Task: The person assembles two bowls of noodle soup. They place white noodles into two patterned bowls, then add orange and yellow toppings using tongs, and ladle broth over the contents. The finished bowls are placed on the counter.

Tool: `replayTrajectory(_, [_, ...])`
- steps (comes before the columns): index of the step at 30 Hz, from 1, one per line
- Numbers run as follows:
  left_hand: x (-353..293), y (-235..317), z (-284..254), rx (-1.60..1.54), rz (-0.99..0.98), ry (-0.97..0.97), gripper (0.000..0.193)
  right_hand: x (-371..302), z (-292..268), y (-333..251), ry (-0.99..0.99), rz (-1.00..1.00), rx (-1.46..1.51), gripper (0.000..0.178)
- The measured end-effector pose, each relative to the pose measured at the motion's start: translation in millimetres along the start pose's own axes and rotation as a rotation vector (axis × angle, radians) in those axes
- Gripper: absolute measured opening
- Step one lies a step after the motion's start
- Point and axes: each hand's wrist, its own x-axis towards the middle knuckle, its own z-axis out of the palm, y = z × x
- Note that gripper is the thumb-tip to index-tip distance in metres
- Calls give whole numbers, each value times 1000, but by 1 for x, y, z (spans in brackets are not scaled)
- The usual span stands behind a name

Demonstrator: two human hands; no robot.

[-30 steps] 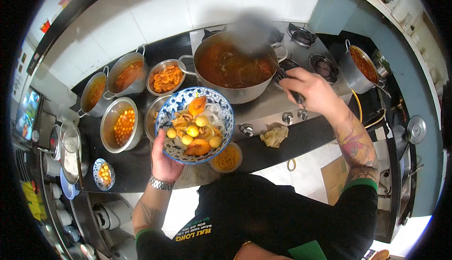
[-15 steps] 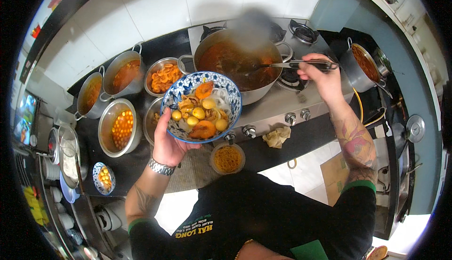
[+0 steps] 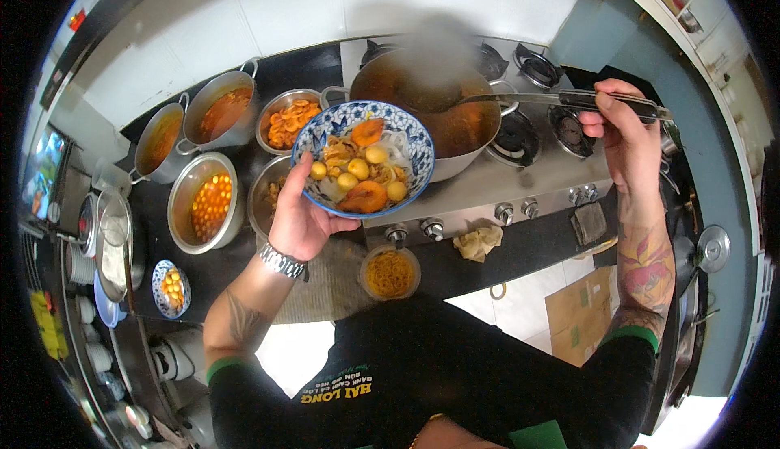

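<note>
My left hand [image 3: 302, 217] holds a blue-and-white patterned bowl [image 3: 318, 142] from its near left side, thumb at the rim. In the bowl are pale noodles, small yellowish eggs, orange-brown pieces and other toppings. My right hand [image 3: 624, 128] grips the black handle of a long metal ladle [image 3: 520, 98]. The ladle reaches left over the rim of a large pot [image 3: 463, 163] of reddish-brown broth. Its far end is in or just over the broth, blurred by steam. The bowl is held in front of the pot, overlapping its near left side.
To the left stand two pots of orange-red soup [image 3: 226, 112], a metal bowl of orange pieces [image 3: 288, 122] and a pot of eggs in sauce [image 3: 211, 207]. A small patterned bowl [image 3: 171, 289] sits nearer. A tub of yellow strands [image 3: 390, 273] and crumpled cloth [image 3: 478, 242] lie before the stove [image 3: 528, 177].
My right hand has moved right, drawing the ladle's handle farther from the pot. The bowl in my left hand has shifted slightly away from me and right. The view has shifted a little.
</note>
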Motion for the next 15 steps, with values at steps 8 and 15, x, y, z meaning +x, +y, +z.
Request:
replayTrajectory(8, [2,-1,3,-28,22,-45,70,-26,20,-14,-106,-21,2,26])
replayTrajectory(15, [-11,-2,1,9,41,-84,74,-51,30,5,-382,-358,-107,20])
